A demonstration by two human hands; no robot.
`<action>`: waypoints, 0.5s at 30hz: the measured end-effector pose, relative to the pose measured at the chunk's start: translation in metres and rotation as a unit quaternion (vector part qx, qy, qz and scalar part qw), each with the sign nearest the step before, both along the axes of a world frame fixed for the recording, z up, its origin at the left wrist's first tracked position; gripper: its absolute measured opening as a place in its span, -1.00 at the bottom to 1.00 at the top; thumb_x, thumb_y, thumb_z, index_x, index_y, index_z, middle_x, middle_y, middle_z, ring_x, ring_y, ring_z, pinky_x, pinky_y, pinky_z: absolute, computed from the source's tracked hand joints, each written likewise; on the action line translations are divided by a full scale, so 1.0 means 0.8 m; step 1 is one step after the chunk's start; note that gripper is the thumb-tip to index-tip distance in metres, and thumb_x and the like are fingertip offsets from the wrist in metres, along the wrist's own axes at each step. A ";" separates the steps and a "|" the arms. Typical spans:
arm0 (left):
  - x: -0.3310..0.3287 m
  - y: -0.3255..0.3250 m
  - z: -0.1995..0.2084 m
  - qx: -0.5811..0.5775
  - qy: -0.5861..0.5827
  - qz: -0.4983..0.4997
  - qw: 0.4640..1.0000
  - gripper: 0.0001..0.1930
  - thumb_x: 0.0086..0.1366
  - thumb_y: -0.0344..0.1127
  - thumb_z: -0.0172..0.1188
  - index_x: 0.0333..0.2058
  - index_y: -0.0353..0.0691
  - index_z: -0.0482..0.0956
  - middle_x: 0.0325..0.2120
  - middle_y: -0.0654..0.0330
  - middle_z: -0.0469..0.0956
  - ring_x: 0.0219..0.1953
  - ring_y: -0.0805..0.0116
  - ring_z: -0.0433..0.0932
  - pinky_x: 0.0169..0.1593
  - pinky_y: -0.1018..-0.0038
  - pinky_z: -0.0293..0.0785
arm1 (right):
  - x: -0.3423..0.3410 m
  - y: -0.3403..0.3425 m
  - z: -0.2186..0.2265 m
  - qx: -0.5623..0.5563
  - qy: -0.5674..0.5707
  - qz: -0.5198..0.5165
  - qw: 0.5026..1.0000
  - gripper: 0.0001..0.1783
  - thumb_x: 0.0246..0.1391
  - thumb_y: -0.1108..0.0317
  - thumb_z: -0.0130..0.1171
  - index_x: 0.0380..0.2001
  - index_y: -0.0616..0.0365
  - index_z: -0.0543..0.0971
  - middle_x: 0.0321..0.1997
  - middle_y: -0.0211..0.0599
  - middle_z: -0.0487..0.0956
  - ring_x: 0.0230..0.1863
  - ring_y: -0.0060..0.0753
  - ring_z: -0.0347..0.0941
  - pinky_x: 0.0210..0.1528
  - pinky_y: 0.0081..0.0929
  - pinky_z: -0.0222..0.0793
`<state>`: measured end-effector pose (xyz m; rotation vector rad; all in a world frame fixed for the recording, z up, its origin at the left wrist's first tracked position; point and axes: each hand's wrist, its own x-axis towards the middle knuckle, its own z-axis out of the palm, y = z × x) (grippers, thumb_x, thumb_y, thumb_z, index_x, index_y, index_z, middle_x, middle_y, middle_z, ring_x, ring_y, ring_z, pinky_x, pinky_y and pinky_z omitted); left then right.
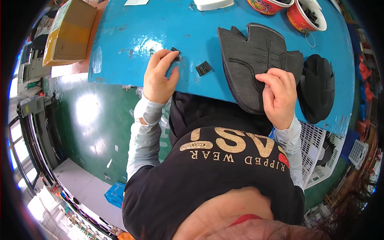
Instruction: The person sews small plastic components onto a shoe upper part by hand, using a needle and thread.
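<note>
My left hand is over the blue table, fingers bent, with a small black patch at its fingertips; part of the patch is hidden under them. Just to the right a second small black patch, with a lined surface, lies flat on the table. My right hand grips the near right part of a stack of dark grey, shoe-upper-like cut pieces. Stitched or marked lines run over the top piece, and the stack overhangs the table's near edge. Another pile of black cut pieces lies to its right.
Two red tubs with black bits stand at the far right of the blue table. A white stack sits at the far edge. To the left is a cardboard box; a white plastic basket is below at right.
</note>
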<state>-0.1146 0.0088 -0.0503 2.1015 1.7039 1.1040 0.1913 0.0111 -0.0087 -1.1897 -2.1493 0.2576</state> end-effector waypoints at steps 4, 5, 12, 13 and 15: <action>-0.004 0.000 0.004 0.030 0.012 0.018 0.999 -0.67 0.06 -0.60 0.20 -0.14 -0.27 0.61 -0.19 0.04 0.54 -0.17 0.08 0.55 -0.14 0.34 0.50 | -0.001 0.000 0.000 0.004 0.003 0.002 1.000 -0.60 -0.26 0.68 0.17 -0.28 0.03 0.63 -0.27 -0.39 0.51 -0.25 -0.24 0.41 -0.20 -0.33 0.31; -0.006 0.001 0.005 0.051 0.035 0.038 0.997 -0.68 0.06 -0.61 0.19 -0.16 -0.26 0.61 -0.21 0.05 0.54 -0.20 0.08 0.55 -0.18 0.33 0.50 | -0.001 0.000 0.000 0.005 0.004 0.001 1.000 -0.60 -0.26 0.68 0.17 -0.28 0.03 0.63 -0.27 -0.39 0.51 -0.25 -0.24 0.41 -0.20 -0.33 0.31; 0.013 0.015 0.020 0.054 0.092 -0.049 0.993 -0.68 0.04 -0.56 0.27 -0.16 -0.23 0.63 -0.22 0.09 0.56 -0.18 0.07 0.53 -0.10 0.29 0.45 | -0.002 0.001 0.000 0.006 0.004 -0.001 1.000 -0.61 -0.25 0.67 0.18 -0.28 0.03 0.63 -0.26 -0.40 0.51 -0.25 -0.24 0.40 -0.20 -0.35 0.30; 0.019 0.014 0.024 0.025 0.094 -0.092 0.991 -0.64 0.02 -0.54 0.30 -0.13 -0.23 0.62 -0.21 0.09 0.55 -0.17 0.06 0.51 -0.09 0.28 0.44 | -0.002 0.001 0.000 0.007 0.002 0.000 1.000 -0.61 -0.25 0.67 0.18 -0.28 0.03 0.63 -0.26 -0.40 0.51 -0.26 -0.24 0.40 -0.20 -0.34 0.30; 0.028 0.016 0.021 -0.007 0.090 -0.162 0.983 -0.52 -0.01 -0.48 0.37 -0.03 -0.21 0.57 -0.15 0.08 0.53 -0.16 0.04 0.49 -0.07 0.26 0.43 | -0.002 0.002 -0.001 0.010 0.003 0.000 1.000 -0.61 -0.25 0.67 0.18 -0.28 0.03 0.63 -0.26 -0.40 0.51 -0.26 -0.24 0.39 -0.20 -0.34 0.30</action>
